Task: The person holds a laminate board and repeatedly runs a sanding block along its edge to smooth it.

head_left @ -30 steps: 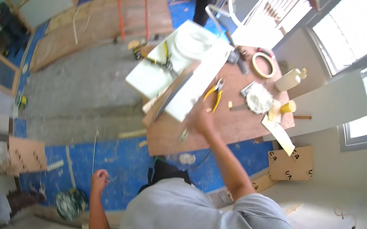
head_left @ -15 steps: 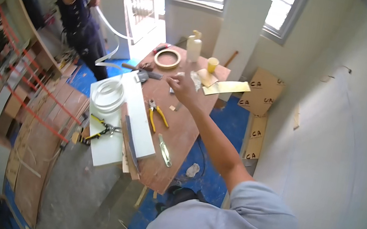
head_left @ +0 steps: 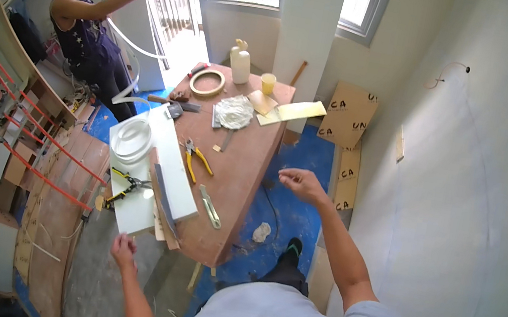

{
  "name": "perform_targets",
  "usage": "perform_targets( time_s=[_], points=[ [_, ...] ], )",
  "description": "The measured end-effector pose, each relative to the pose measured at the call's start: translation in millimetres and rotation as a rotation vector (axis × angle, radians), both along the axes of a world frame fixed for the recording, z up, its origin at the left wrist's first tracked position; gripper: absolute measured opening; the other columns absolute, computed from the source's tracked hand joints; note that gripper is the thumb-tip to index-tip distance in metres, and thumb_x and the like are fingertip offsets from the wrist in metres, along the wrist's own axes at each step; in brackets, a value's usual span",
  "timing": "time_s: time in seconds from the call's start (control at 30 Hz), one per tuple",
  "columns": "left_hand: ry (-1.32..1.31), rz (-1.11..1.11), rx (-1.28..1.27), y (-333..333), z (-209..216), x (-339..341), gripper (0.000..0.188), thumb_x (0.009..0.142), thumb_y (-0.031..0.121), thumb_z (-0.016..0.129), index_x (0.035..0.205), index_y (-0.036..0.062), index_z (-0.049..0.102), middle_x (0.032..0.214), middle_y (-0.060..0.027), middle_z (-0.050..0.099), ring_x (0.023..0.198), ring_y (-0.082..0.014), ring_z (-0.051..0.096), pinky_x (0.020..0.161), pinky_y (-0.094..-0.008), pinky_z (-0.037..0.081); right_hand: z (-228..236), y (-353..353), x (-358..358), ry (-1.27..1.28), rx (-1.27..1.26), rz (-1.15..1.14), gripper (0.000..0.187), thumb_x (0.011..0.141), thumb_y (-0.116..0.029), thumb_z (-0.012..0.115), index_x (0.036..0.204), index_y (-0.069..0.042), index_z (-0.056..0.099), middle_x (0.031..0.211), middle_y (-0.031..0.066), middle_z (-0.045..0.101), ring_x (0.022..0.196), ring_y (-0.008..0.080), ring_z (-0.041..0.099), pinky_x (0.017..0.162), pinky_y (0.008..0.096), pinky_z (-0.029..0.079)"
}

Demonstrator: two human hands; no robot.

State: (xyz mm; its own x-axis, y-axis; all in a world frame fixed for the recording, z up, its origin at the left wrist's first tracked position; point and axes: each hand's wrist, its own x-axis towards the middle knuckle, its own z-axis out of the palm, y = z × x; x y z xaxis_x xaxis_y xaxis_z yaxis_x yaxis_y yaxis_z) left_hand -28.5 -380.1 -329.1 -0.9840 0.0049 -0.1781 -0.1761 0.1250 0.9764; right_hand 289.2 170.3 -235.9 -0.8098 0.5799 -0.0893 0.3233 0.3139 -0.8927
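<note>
Over the blue-covered floor, right of the wooden worktable (head_left: 232, 185), my right hand (head_left: 303, 185) hangs in the air, thumb and fingers drawn together, with nothing visible in them. My left hand (head_left: 124, 250) is loosely closed beyond the near corner of a white board (head_left: 178, 186), apparently holding nothing. On the boards lie a coil of white edging strip (head_left: 133, 139) and yellow-black snips (head_left: 126, 187). Yellow-handled pliers (head_left: 195, 158) and a utility knife (head_left: 210, 206) rest on the table. Farther back are a crumpled white cloth (head_left: 233, 112), a hammer (head_left: 173, 109) and a tape roll (head_left: 207, 82).
A white bottle (head_left: 240, 64) and yellow cup (head_left: 268, 83) stand at the table's far end. At the far left, another person (head_left: 91, 41) holds a white strip and stretches one arm out. Cardboard (head_left: 350, 114) leans at the wall. Orange rails (head_left: 49, 163) stand left.
My right hand has drawn back from over the table to its right side. My left hand has come into view at the near left. The other person's arm remains outstretched.
</note>
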Motion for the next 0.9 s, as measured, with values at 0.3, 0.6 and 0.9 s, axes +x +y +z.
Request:
perform_targets(
  time_s=[0.3,0.6,0.9],
  points=[
    [0.295,-0.656,-0.09,329.2,77.8,89.4,0.015,0.1,0.011,0.064,0.103,-0.0019,0.071,0.079,-0.0034,0.067,0.064,-0.0111,0.06,0.059,-0.0259,0.049,-94.3,38.5,183.1,-0.541,-0.093,0.31,0.06,0.095,-0.039,0.073,0.143,-0.006,0.06,0.136,0.0194,0.067,0.125,0.0363,0.064,0.106,0.0426,0.051],
    [0.46,-0.981,-0.276,548.4,72.7,156.7,0.012,0.095,0.009,0.07,0.1,-0.0008,0.073,0.085,-0.0114,0.073,0.074,-0.0163,0.068,0.068,-0.0323,0.054,-116.9,135.9,280.4,-0.413,-0.297,-0.201,0.057,0.096,-0.035,0.073,0.141,-0.003,0.061,0.131,0.0162,0.07,0.117,0.0285,0.068,0.1,0.038,0.053],
    [0.426,-1.01,-0.237,681.8,38.2,114.6,0.014,0.096,0.012,0.069,0.099,-0.0009,0.073,0.081,-0.0144,0.071,0.074,-0.0229,0.069,0.071,-0.0344,0.054,-138.1,268.7,218.0,-0.406,-0.322,-0.108,0.055,0.096,-0.034,0.073,0.138,0.0,0.062,0.129,0.0166,0.071,0.114,0.0251,0.068,0.098,0.0363,0.053]
  ],
)
